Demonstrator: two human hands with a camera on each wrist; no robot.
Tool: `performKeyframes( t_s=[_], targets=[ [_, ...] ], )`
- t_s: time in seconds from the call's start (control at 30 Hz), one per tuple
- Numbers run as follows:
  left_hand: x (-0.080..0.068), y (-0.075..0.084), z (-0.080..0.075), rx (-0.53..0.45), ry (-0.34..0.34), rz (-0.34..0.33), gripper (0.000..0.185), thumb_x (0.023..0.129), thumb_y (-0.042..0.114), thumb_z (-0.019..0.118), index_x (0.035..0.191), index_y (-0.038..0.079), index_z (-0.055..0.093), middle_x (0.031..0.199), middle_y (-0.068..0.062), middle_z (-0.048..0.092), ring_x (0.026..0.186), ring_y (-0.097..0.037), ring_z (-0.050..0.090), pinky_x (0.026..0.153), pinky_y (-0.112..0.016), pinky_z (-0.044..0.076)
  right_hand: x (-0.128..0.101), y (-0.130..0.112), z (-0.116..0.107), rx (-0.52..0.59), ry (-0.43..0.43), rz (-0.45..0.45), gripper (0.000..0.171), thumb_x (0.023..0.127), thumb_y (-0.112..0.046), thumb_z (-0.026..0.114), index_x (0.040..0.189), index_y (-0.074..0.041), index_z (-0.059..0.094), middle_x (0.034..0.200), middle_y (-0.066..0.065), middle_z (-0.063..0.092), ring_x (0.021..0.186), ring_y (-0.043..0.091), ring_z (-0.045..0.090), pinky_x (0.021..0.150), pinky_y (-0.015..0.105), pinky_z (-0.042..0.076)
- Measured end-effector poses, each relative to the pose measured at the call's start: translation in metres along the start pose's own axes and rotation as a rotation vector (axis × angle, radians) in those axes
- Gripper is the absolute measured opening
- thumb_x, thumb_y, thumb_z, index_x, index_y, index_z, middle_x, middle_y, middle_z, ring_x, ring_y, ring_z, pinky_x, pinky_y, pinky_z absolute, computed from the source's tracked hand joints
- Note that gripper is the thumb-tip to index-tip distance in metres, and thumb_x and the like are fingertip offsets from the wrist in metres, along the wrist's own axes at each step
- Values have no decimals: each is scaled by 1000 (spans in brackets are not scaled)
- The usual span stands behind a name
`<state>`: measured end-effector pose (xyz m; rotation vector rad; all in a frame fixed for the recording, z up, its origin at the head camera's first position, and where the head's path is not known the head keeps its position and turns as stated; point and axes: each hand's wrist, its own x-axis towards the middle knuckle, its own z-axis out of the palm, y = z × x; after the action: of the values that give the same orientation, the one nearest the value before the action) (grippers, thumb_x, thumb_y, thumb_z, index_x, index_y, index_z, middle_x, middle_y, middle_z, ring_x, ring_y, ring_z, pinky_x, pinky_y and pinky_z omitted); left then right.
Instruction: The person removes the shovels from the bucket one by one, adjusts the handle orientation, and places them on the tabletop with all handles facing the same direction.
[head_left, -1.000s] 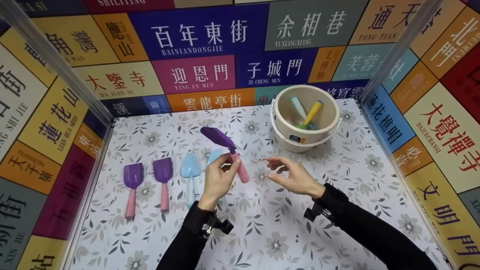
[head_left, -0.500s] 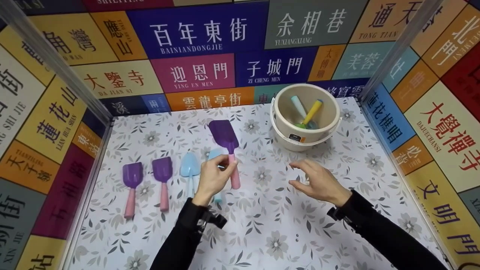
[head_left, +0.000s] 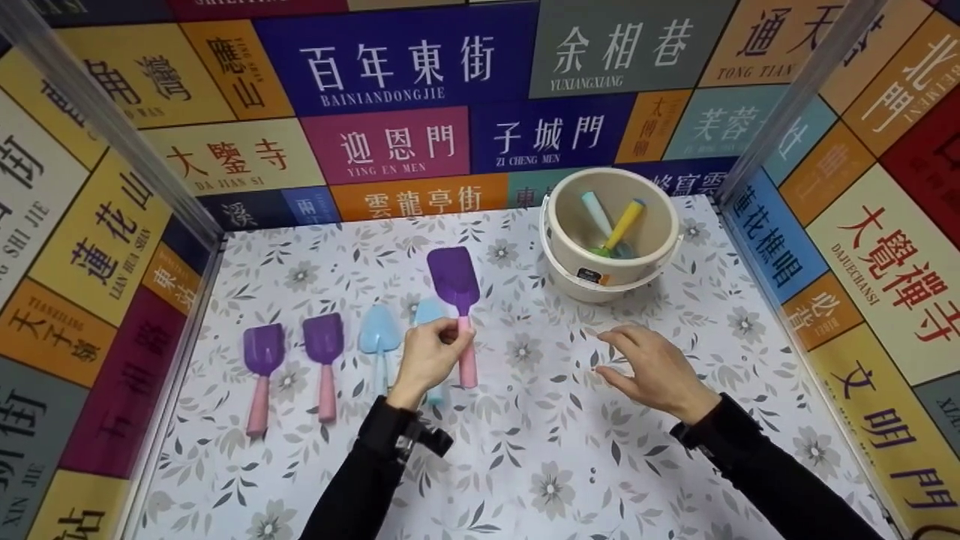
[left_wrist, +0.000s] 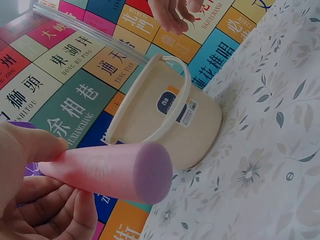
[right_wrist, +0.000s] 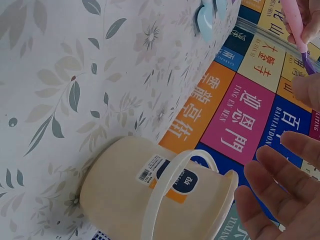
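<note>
My left hand [head_left: 429, 352] grips the pink handle [left_wrist: 107, 170] of a purple toy shovel [head_left: 454, 281], its blade pointing away, just above the floral table [head_left: 525, 450]. To its left lie two purple shovels with pink handles [head_left: 262, 360] [head_left: 324, 349] and a light blue shovel [head_left: 375, 341]; another blue one [head_left: 429, 309] is half hidden behind my hand. My right hand [head_left: 652, 367] hovers open over the table, holding nothing. A cream bucket [head_left: 570, 225] [left_wrist: 165, 125] [right_wrist: 150, 190] at the back right holds a yellow-handled and a pale-handled tool.
Walls of coloured sign panels close in the table on the left, back and right, with clear rails at the corners. The bucket's handle [right_wrist: 165, 195] lies folded against its rim.
The left hand has turned the purple shovel from a leftward slant to nearly straight and lowered it. The right hand has drawn back to the right and down.
</note>
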<state>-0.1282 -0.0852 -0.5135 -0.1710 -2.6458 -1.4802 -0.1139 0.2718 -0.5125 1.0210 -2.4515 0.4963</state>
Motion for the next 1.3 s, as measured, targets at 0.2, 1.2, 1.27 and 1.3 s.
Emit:
performKeyframes(
  t_s=[0.2, 1.2, 1.27, 1.3],
  targets=[
    [1, -7, 6, -1, -33, -66, 21, 94, 25, 74, 100, 6, 82, 87, -10, 79, 80, -22, 72, 78, -36, 59, -8, 2, -1, -43, -24, 24, 46, 78, -20, 90, 115, -2, 71, 105, 13, 72, 94, 32, 71, 80, 47, 61],
    [12, -58, 48, -156, -257, -500, 26, 97, 25, 74, 95, -1, 76, 81, -2, 69, 66, -9, 62, 63, -22, 55, -23, 5, 4, -98, -47, -11, 44, 76, -22, 91, 112, -4, 71, 103, 13, 72, 92, 32, 71, 78, 48, 60],
    [13, -59, 50, -136, -269, -495, 26, 97, 25, 74, 96, -1, 77, 82, -2, 69, 67, -9, 62, 62, -20, 54, -23, 5, 4, -98, -56, -14, 45, 75, -21, 92, 112, -4, 72, 103, 13, 72, 92, 32, 71, 78, 48, 60],
    [13, -59, 52, -127, -275, -496, 26, 97, 25, 74, 98, -1, 78, 82, -2, 69, 68, -10, 62, 62, -20, 53, -23, 5, 4, -97, -59, -15, 46, 75, -21, 92, 113, -4, 72, 104, 13, 72, 92, 32, 71, 78, 48, 60]
  ],
)
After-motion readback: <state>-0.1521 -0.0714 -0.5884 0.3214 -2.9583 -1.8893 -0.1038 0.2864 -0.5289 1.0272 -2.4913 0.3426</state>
